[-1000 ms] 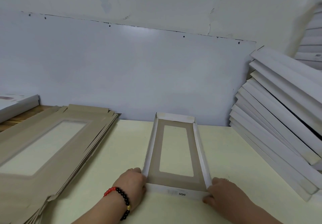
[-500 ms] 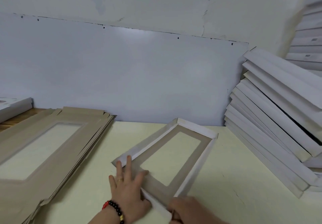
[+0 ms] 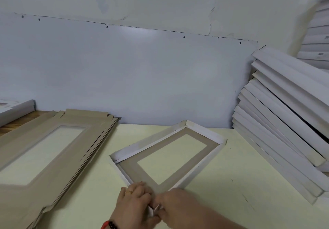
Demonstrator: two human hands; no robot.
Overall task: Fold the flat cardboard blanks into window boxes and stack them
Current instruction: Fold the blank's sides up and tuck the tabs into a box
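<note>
Head view shows the window box now turned slantwise on the bench, not straight like a second ago. Both hands, left hand and right hand, pinch its near corner flap with curled fingers, so this box looks nearly done.
</note>
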